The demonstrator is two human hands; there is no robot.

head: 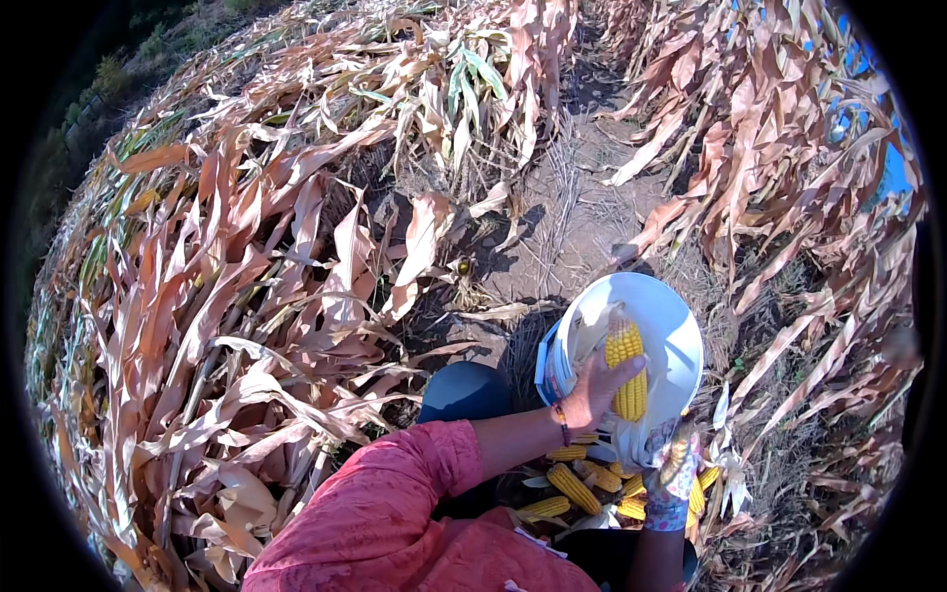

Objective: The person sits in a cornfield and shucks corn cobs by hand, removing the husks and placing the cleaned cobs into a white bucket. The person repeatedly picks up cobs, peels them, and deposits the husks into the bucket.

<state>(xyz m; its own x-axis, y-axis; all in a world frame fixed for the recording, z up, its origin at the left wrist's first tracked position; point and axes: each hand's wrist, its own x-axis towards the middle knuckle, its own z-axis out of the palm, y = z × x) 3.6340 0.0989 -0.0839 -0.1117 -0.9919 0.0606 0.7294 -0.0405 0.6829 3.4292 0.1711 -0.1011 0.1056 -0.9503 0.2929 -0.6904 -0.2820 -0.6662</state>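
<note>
My left hand (590, 396) is bare, with a beaded bracelet at the wrist. It grips a yellow corn cob (629, 370) over the mouth of a white plastic bucket (679, 333), thumb across the kernels. Pale husk leaves (629, 444) hang below the cob towards my right hand (672, 466), which wears a floral-patterned glove. That hand is blurred beside the bucket's near rim, and whether its fingers hold the husk is unclear. Several husked cobs (574, 488) lie in a heap on the ground between my knees and the bucket.
Dry corn stalks with brown leaves (200, 311) lean in thickly from the left. More standing dry stalks (769, 148) line the right side. A strip of bare soil (584, 177) with straw runs ahead between them. My bent left knee (466, 388) is just left of the bucket.
</note>
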